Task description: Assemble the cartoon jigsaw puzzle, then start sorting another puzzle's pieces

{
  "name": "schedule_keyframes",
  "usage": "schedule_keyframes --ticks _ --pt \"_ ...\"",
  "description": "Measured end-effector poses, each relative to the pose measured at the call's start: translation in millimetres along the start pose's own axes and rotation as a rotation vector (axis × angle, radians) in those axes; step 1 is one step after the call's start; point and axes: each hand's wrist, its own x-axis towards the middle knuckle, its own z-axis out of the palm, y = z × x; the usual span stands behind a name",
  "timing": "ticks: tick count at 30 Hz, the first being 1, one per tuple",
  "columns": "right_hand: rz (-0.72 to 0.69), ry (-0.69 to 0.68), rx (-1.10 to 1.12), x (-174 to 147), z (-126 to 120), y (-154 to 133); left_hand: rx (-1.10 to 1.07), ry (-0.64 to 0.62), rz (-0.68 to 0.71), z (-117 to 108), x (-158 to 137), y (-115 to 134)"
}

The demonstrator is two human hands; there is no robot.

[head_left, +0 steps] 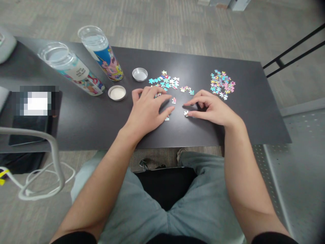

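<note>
My left hand [149, 106] is over the dark table with its fingers spread and curved, partly hiding some jigsaw pieces beneath it. A single puzzle piece [174, 100] lies just off its fingertips, and another piece [167, 118] shows below its thumb. My right hand [209, 106] has thumb and forefinger well apart. Its thumb tip touches or nearly touches a pale puzzle piece [186, 113] on the tabletop. Beyond my hands lies a loose pile of mostly blue and white puzzle pieces [165, 81], with a few more pieces [187, 89] to its right.
Another pile of colourful puzzle pieces [222, 83] lies to the right. Two clear-topped printed tubes [110, 62] [83, 76] stand at left, beside two round metal lids [139, 74] [117, 92]. A dark tablet-like device [29, 128] and a white curved tube [54, 145] occupy the far left.
</note>
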Motion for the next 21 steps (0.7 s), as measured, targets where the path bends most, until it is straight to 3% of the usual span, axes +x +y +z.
schedule_keyframes --ticks 8,21 --pt "-0.028 0.028 0.044 -4.0 6.9 -1.4 -0.053 0.019 -0.055 15.5 27.2 -1.5" --pt "-0.003 0.044 -0.001 -0.4 0.9 1.1 -0.172 -0.096 0.026 16.1 15.5 12.7"
